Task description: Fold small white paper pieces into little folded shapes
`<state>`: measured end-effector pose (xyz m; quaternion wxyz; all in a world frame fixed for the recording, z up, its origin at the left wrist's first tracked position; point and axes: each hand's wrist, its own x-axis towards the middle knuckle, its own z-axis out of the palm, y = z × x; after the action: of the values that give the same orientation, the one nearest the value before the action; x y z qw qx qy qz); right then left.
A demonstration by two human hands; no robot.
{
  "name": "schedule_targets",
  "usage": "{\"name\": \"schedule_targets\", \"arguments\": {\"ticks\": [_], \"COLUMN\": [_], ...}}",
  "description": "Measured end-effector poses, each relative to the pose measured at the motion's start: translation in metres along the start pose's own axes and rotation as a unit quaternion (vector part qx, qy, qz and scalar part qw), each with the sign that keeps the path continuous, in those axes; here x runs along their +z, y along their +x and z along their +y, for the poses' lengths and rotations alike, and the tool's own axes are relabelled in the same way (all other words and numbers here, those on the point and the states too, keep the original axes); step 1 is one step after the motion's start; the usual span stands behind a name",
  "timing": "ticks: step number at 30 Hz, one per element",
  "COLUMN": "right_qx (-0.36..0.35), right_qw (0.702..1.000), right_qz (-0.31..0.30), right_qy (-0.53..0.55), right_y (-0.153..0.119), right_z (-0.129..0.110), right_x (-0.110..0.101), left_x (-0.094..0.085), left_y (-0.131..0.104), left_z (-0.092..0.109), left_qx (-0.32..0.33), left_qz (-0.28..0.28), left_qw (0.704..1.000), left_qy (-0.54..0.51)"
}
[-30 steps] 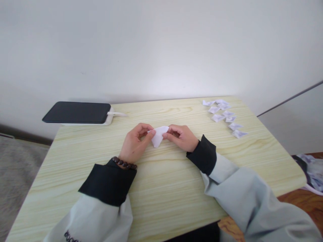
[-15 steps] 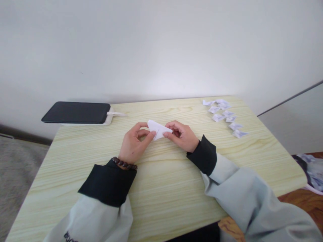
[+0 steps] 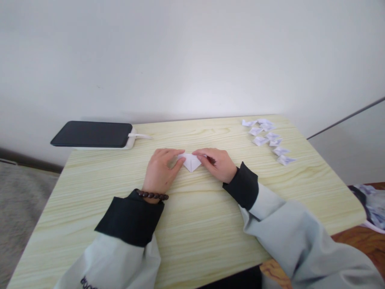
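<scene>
White folded paper [image 3: 191, 162], newly levelled, tip at six o'clock; left hand [image 3: 158, 171], right hand [image 3: 221, 164] apparently pinching its sides.

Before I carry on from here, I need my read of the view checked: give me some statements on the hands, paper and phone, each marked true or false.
1. The left hand and right hand both hold the white paper. True.
2. The phone lies to the right of the hands. False: it lies to their left.
3. The bead bracelet is on the left wrist. True.
4. The small folded papers lie between the hands and the phone. False: they lie beyond the right hand, toward the table's far right corner.
</scene>
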<state>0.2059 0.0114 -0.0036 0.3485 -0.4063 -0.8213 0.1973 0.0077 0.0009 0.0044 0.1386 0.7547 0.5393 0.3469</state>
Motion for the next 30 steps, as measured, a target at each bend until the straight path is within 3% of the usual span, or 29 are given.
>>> {"name": "schedule_targets", "arguments": {"ticks": [6, 16, 30], "right_qx": [-0.015, -0.041, -0.045], "right_qw": [0.997, 0.995, 0.993], "right_qz": [-0.01, -0.015, -0.024], "right_qy": [-0.073, -0.086, -0.103], "right_y": [0.0008, 0.0014, 0.0005], "right_z": [0.0015, 0.0022, 0.0032], "right_x": [-0.001, -0.0011, -0.0014], "left_x": [0.0049, 0.0065, 0.0052], "left_y": [-0.0024, -0.0027, -0.0052], "left_z": [-0.0093, -0.0097, -0.006], "left_qx": [0.015, -0.006, 0.024], "left_qz": [0.025, 0.002, 0.006], "left_qw": [0.993, 0.991, 0.986], "left_qy": [0.115, 0.13, 0.166]}}
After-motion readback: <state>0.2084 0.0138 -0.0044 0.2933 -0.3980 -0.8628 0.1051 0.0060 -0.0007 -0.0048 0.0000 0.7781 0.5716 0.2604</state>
